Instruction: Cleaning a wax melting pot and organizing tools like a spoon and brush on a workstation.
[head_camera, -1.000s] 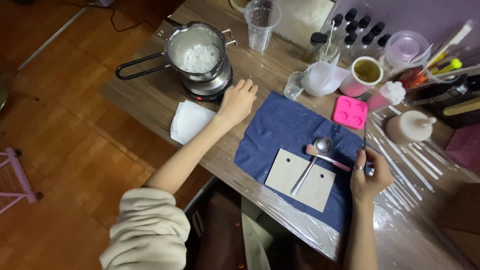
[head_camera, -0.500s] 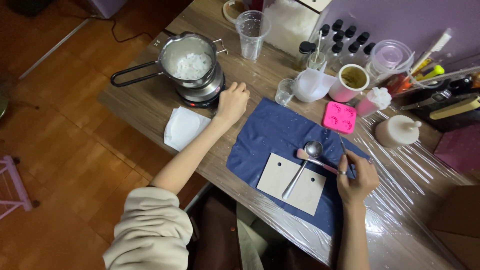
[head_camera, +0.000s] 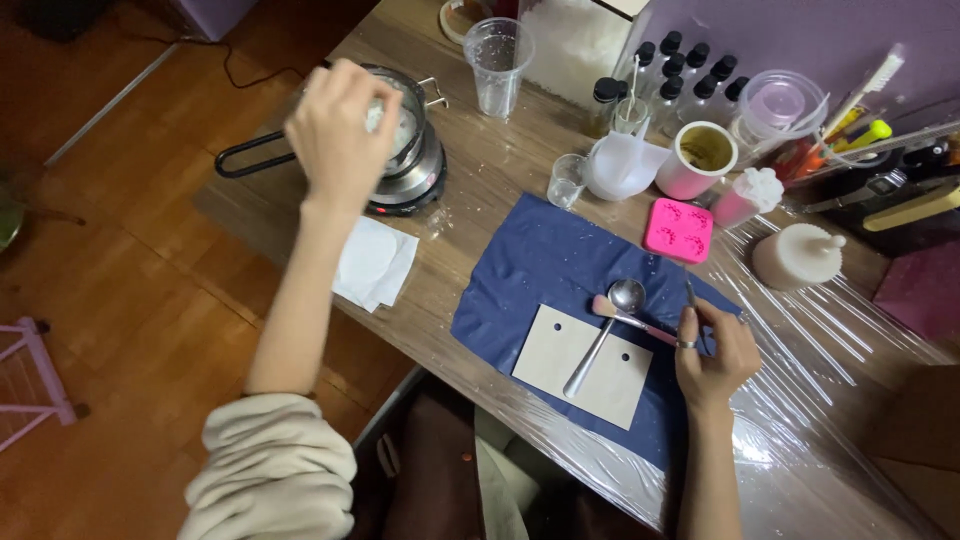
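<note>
pink brush lying flat, bristles pointing left

Clear plastic cup, pink mould, dropper bottles.

One spoon, one brush, two hands.
</note>
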